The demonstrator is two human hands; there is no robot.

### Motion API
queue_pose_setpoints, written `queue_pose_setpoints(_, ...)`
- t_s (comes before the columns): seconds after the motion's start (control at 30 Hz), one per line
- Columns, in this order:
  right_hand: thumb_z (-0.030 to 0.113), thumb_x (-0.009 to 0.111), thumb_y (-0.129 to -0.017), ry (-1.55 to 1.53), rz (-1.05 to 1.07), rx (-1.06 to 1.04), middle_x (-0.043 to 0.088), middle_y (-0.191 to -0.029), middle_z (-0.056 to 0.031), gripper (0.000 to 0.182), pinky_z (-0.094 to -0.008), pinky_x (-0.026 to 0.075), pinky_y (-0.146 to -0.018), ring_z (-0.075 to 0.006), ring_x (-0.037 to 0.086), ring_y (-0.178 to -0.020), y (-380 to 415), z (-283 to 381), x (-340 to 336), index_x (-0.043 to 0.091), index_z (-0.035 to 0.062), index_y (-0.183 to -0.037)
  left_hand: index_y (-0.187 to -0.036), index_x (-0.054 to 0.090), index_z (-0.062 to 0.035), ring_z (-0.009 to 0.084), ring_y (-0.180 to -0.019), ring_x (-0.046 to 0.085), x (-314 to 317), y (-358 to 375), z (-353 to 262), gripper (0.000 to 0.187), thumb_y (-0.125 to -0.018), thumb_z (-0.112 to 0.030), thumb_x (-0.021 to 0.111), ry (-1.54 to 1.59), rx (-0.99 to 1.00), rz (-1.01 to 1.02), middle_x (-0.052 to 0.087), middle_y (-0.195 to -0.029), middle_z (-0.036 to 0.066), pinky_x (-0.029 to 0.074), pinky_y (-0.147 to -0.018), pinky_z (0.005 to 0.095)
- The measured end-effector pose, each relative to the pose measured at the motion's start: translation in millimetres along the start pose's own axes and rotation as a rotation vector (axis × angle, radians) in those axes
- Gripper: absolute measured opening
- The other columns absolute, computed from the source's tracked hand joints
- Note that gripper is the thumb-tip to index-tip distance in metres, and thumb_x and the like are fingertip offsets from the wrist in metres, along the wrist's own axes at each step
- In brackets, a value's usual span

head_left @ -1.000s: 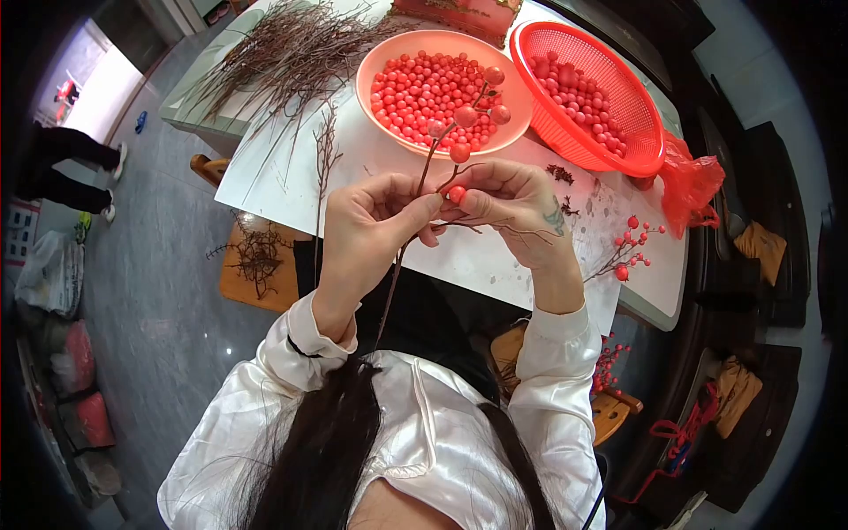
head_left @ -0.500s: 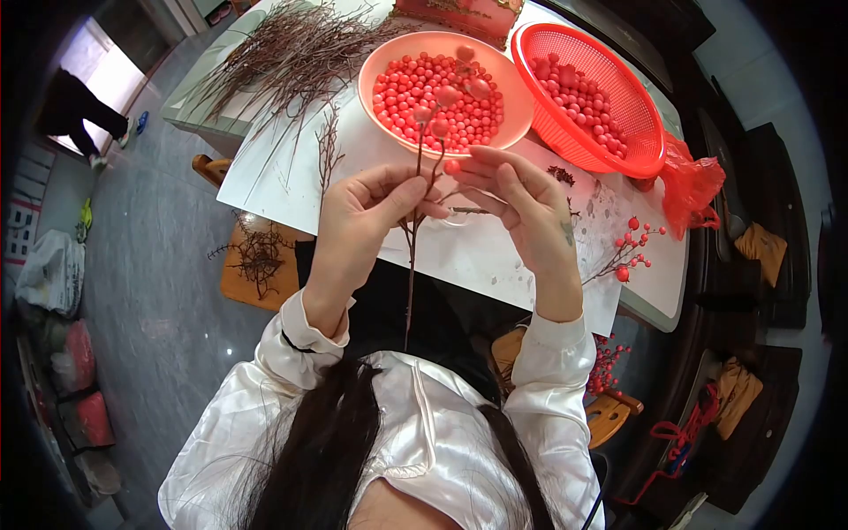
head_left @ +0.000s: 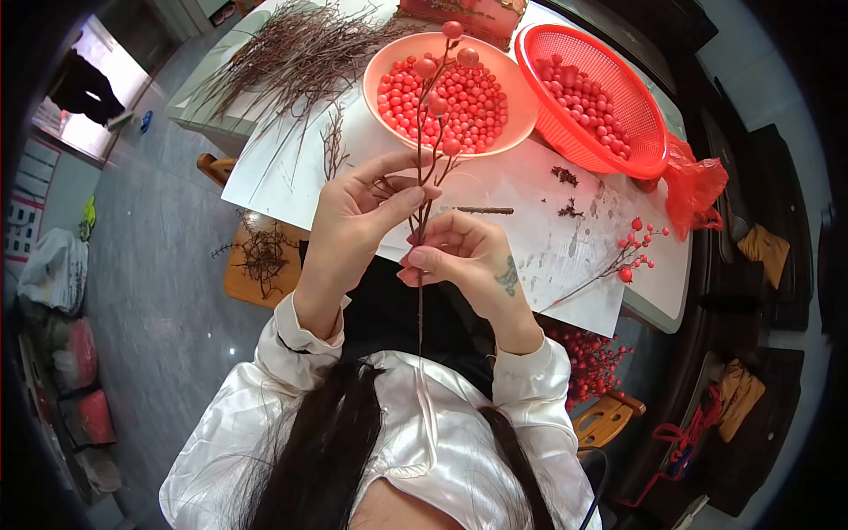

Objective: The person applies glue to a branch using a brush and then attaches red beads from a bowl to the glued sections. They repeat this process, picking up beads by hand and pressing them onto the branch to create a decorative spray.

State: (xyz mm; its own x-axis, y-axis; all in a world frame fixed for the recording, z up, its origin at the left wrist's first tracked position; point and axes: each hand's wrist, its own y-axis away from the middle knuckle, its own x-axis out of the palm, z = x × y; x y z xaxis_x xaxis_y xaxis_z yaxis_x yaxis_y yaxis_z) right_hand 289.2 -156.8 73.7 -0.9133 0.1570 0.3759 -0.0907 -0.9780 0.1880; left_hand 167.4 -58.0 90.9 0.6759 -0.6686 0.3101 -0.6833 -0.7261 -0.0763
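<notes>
A thin brown branch [head_left: 420, 305] with several red berries on its upper twigs stands upright between my hands. My left hand [head_left: 364, 208] pinches its twigs at mid-height. Lower down, my right hand [head_left: 455, 256] has its thumb and fingers closed round the stem. Behind the branch's berries is a peach bowl [head_left: 527, 119] full of small red balls [head_left: 481, 110]. To its right sits a red basket [head_left: 649, 115] with more red balls. A finished-looking berry sprig [head_left: 629, 254] lies on the white paper [head_left: 521, 190] at the right.
Bare twigs [head_left: 283, 62] are heaped at the table's back left. A red plastic bag [head_left: 693, 190] hangs by the basket. Dark twigs [head_left: 261, 261] lie on a wooden stool at the left. More berries [head_left: 596, 358] are below the table. A person [head_left: 84, 88] is by the doorway.
My right hand has moved down and left from near the bowl and closed on the stem. The branch has risen a little. The person by the doorway has moved.
</notes>
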Motion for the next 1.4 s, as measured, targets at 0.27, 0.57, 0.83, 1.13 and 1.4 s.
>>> queue_pose_setpoints(0.27,-0.002,0.062,-0.078,-0.073,-0.045,-0.054,0.062,-0.080,-0.0117,0.012,-0.0285,0.055,-0.067,-0.0197,0.064,-0.070,-5.8,-14.2,6.3,0.054,-0.0063,-0.086,-0.081,0.055,-0.0024,0.0066,-0.067,0.055,-5.1,-5.3,9.2,0.018,-0.070,-0.001,0.069,-0.055,-0.073,-0.014,0.059,-0.075,0.003,0.045,-0.063,0.0188)
queue_pose_setpoints(0.57,0.009,0.056,-0.086,0.241,-0.270,-0.400,0.061,-0.084,-0.0091,0.020,-0.0235,0.051,-0.054,-0.0121,0.059,-0.066,-3.8,8.0,-4.7,0.055,-0.0063,-0.100,-0.083,0.055,-0.0033,0.0075,-0.066,0.057,-12.2,-4.9,13.3,0.023,-0.069,-0.005,0.073,-0.004,-0.107,-0.018,0.060,-0.073,0.002,0.046,-0.062,0.0201)
queue_pose_setpoints(0.83,0.006,0.060,-0.083,0.189,-0.257,-0.454,0.060,-0.074,-0.0073,0.013,-0.0195,0.048,-0.047,-0.0099,0.059,-0.060,-20.8,3.2,-0.1,0.056,-0.0054,-0.087,-0.100,0.050,0.0010,0.0120,-0.073,0.059,-13.2,-0.6,26.0,0.036,-0.072,-0.007,0.072,0.003,-0.122,-0.018,0.057,-0.087,0.006,0.050,-0.069,0.0230)
queue_pose_setpoints(1.13,0.009,0.060,-0.083,-0.010,-0.229,-0.323,0.060,-0.068,-0.0078,0.015,-0.0204,0.047,-0.043,-0.0103,0.058,-0.053,-32.3,-14.0,11.5,0.055,-0.0051,-0.083,-0.122,0.034,-0.0010,0.0179,-0.097,0.048,-13.5,21.9,53.1,0.069,-0.068,-0.011,0.076,-0.319,0.282,-0.385,0.041,-0.117,0.010,0.045,-0.076,0.0276)
queue_pose_setpoints(1.4,0.007,0.060,-0.083,0.034,-0.278,-0.362,0.060,-0.070,-0.0081,0.013,-0.0207,0.049,-0.047,-0.0111,0.060,-0.056,-34.2,-26.2,25.0,0.055,-0.0053,-0.082,-0.114,0.054,-0.0012,0.0221,-0.092,0.051,-3.5,21.9,3.3,0.040,-0.076,-0.008,0.065,-0.825,0.714,-0.361,0.057,-0.104,0.011,0.043,-0.079,0.0321)
